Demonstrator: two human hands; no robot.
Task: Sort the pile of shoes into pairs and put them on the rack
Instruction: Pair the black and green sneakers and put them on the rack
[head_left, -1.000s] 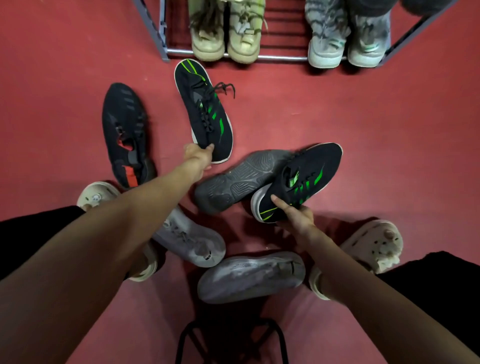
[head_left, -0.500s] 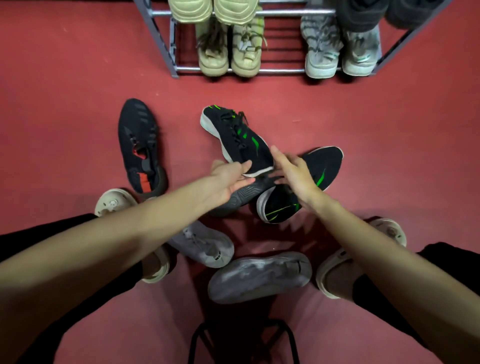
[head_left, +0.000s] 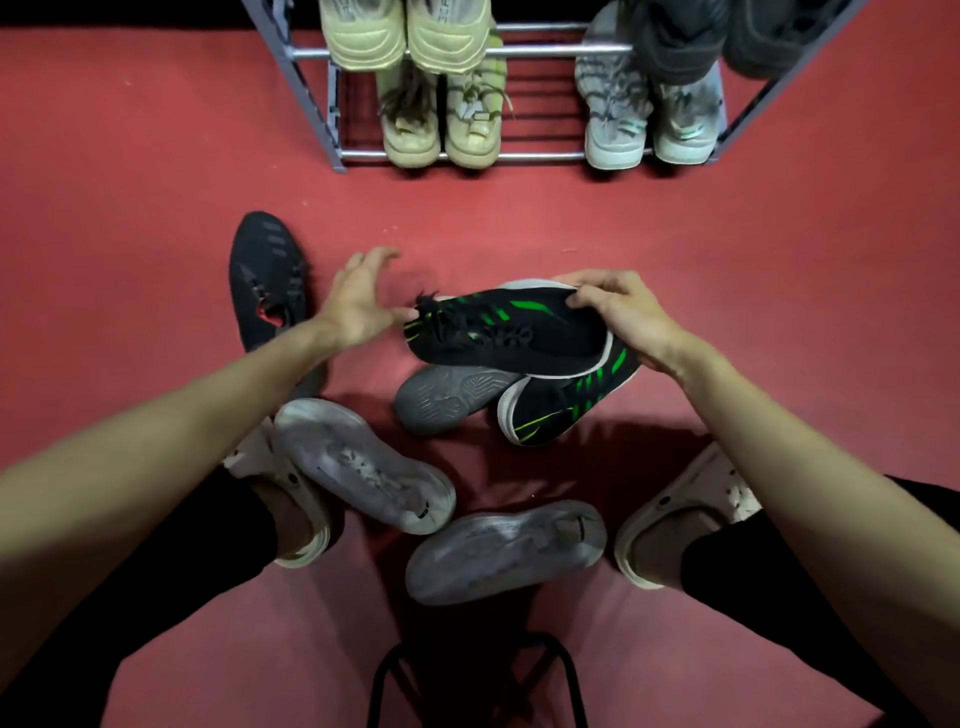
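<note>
My right hand (head_left: 623, 317) grips the heel of a black shoe with green stripes (head_left: 498, 332), held on its side above the pile. Its mate (head_left: 566, 405) lies on the red floor just below it. My left hand (head_left: 358, 301) hovers with spread fingers beside the held shoe's toe and holds nothing. A black shoe with a red patch (head_left: 270, 280) lies to the left. A dark grey shoe (head_left: 447, 397) lies sole up in the middle. Two pale grey shoes (head_left: 363, 462) (head_left: 504, 551) lie sole up nearer me. The metal rack (head_left: 550, 155) stands at the top.
The rack holds a yellow-green pair (head_left: 441, 130) and a grey pair (head_left: 649, 130) on its bottom shelf, with more shoes on the shelf above. My feet in cream clogs (head_left: 680, 514) flank the pile. A black stool frame (head_left: 478, 675) is below. Red floor lies between pile and rack.
The green-striped shoe passed from my left hand to my right hand and swung right, over its mate. My left hand let go and opened.
</note>
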